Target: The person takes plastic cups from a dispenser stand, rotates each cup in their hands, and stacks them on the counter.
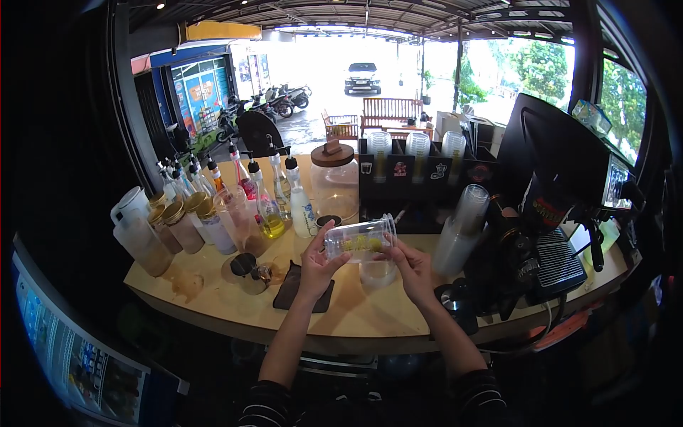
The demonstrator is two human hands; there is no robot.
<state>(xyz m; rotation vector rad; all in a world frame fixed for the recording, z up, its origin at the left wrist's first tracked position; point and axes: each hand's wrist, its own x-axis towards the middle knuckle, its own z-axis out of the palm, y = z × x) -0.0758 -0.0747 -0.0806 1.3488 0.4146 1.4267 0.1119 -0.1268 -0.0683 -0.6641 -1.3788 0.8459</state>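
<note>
A clear plastic cup (359, 240) with yellow-green print lies tilted on its side in the air, its rim toward the right. My left hand (318, 257) is closed around its base end. My right hand (413, 270) grips it near the rim. Below and partly behind it, another clear container (377, 273) stands on the counter. A folded dark cloth (304, 288) rests by my left wrist. Right of my right hand rises a tall stack of clear cups (462, 229).
Several pump bottles (265, 210) and powder jars (191, 224) crowd the wooden counter's (370, 313) left. A wooden-lidded jar (334, 185) and a black cup holder (416, 167) stand behind. An espresso machine (548, 185) fills the right. A small metal jigger-like item (245, 270) sits front left.
</note>
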